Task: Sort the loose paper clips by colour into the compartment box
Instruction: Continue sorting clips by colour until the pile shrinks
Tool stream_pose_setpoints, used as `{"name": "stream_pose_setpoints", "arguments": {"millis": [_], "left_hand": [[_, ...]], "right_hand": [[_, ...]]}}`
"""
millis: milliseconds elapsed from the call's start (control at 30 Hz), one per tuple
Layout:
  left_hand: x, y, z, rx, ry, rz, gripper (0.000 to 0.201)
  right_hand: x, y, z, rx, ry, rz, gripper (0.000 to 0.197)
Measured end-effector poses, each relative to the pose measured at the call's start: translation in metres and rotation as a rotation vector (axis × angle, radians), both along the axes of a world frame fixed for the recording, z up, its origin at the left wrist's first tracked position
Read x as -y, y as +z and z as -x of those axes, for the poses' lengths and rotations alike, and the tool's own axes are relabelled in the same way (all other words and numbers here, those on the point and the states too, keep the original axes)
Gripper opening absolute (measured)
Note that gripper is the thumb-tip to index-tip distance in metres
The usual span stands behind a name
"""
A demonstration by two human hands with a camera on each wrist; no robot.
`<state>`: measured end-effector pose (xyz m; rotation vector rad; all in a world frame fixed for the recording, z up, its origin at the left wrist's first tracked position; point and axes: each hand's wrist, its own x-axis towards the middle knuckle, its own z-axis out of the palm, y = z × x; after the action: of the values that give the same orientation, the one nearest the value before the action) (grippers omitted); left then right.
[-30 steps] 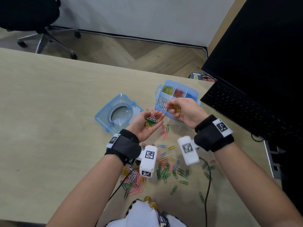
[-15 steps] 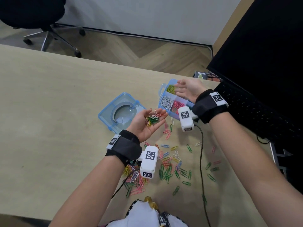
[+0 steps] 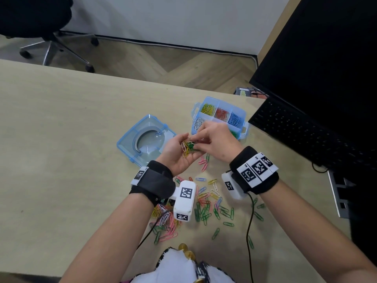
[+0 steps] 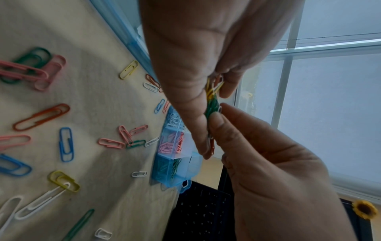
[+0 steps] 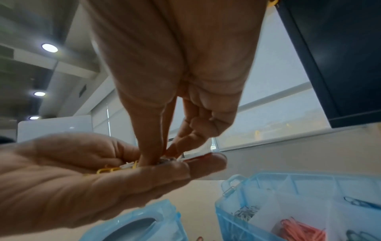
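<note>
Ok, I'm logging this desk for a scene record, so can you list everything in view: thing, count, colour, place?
compartment box: one, clear blue, open on the desk by the keyboard; yellow, red, blue, white, green and pink clips sorted inside.
lid: one, clear blue, on the desk left of the box.
loose paper clips: many, mixed colours, scattered on the desk near the person.
handful of clips: several, mostly yellow and green, in the left palm.
desk: one, light wood.
keyboard: one, black, right.
monitor: one, black, far right.
office chair: one, black, on the floor behind.
left hand: palm up, cupping clips.
right hand: fingertips picking in that palm.
</note>
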<state>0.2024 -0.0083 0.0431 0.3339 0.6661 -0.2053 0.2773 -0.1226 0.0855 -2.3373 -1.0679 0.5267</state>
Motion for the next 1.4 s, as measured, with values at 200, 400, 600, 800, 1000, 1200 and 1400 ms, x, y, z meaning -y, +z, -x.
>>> {"name": "stream_pose_setpoints", "arguments": {"millis": [200,400,600,800,1000,1200,1400], "left_hand": [[-0.001,0.002,0.001,0.021,-0.013,0.008,0.046],[-0.003,0.003,0.001,-0.018,0.000,-0.021,0.040],[-0.003,0.005,0.000,0.003,-0.040,-0.026,0.047],[-0.003,0.009,0.002,0.034,-0.101,-0.041,0.049],[-0.002,0.007,0.001,0.029,-0.120,-0.073,0.057],[0.001,0.008,0.001,0.013,-0.127,-0.081,0.056],[0.000,0.009,0.000,0.040,-0.126,-0.055,0.062]], "right_hand": [[0.002,-0.001,-0.007,-0.153,-0.076,-0.074,0.009],[0.014,0.003,-0.017,-0.633,-0.200,-0.325,0.016],[0.022,0.010,-0.019,-1.062,-0.299,-0.406,0.024],[0.016,0.016,-0.019,-0.909,-0.352,-0.372,0.021],[0.004,0.008,-0.010,-0.050,-0.108,0.049,0.011],[-0.001,0.008,-0.013,-0.310,-0.104,-0.022,0.011],[0.008,0.025,-0.016,-0.997,-0.342,-0.468,0.022]]}}
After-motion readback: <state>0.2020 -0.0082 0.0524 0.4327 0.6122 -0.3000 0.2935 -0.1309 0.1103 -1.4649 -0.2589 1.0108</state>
